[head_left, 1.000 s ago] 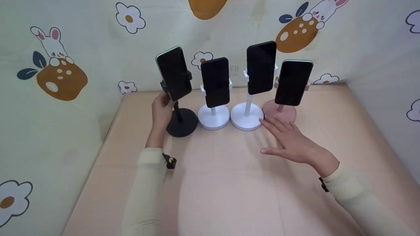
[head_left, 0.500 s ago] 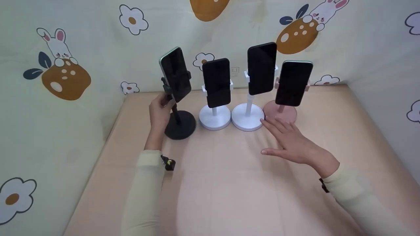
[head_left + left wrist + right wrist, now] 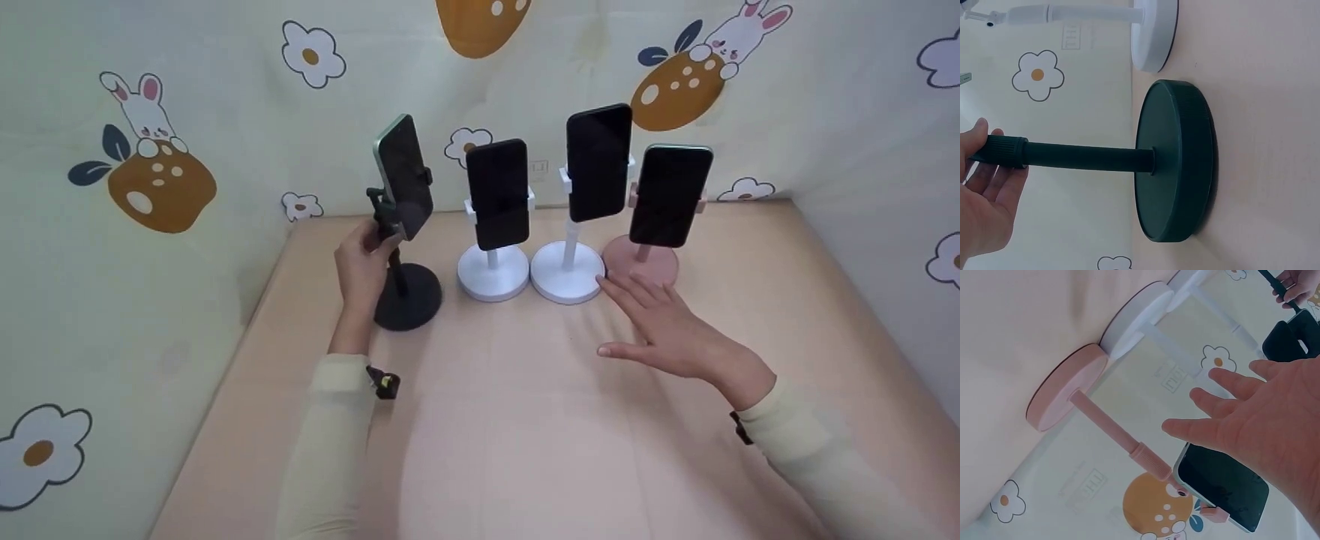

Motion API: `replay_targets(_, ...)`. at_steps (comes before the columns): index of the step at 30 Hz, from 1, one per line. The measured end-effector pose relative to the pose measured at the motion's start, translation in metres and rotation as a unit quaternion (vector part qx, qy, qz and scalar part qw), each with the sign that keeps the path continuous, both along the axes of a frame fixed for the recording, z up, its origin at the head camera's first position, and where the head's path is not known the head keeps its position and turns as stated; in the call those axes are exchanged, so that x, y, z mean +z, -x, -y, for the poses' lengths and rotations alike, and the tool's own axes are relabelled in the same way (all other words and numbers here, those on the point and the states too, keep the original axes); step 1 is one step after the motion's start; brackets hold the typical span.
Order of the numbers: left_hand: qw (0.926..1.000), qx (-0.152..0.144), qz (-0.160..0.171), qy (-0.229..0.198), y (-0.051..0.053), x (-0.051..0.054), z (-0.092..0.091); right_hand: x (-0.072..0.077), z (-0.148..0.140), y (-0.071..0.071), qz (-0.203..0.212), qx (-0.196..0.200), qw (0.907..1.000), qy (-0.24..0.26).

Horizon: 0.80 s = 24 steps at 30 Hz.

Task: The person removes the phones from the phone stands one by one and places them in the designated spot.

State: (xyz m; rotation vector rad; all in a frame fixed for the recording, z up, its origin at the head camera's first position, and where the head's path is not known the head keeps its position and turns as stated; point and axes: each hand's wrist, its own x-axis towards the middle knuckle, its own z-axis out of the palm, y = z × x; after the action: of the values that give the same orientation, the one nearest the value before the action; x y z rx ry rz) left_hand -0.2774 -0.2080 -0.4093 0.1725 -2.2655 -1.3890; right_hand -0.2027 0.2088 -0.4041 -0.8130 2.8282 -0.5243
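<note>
My left hand (image 3: 361, 262) grips the ribbed collar (image 3: 1008, 152) at the top of a black phone stand's post, thumb on one side and fingers on the other. The round base (image 3: 409, 296) appears to rest on the table. Held in that stand is a phone (image 3: 405, 176) with a pale green edge, turned partly to the right. With fingers straight and spread, my right hand (image 3: 675, 330) is in front of a pink phone stand (image 3: 1067, 388) and holds nothing. The pink stand carries another phone (image 3: 1221, 486); whether my fingertips touch anything is unclear.
Two white phone stands, one shorter (image 3: 491, 276) and one taller (image 3: 566, 276), stand between the black and pink ones, each with a dark phone. The taller white base adjoins the pink base. Behind the table (image 3: 510, 420) hangs a patterned backdrop (image 3: 360, 142).
My left hand has drawn the black stand left and toward me, widening its gap from the shorter white stand. Its phone has turned more side-on. My right hand stays in place.
</note>
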Motion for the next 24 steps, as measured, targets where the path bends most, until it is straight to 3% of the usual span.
replay_targets(13,0.9994,-0.025,-0.008,-0.021,-0.016,-0.001,0.002,-0.002,0.0,0.0,0.002,-0.003,1.0,0.004)
replay_targets(24,0.9995,-0.024,0.008,-0.019,-0.03,0.002,-0.001,-0.007,0.002,0.001,0.0,0.006,1.0,0.005)
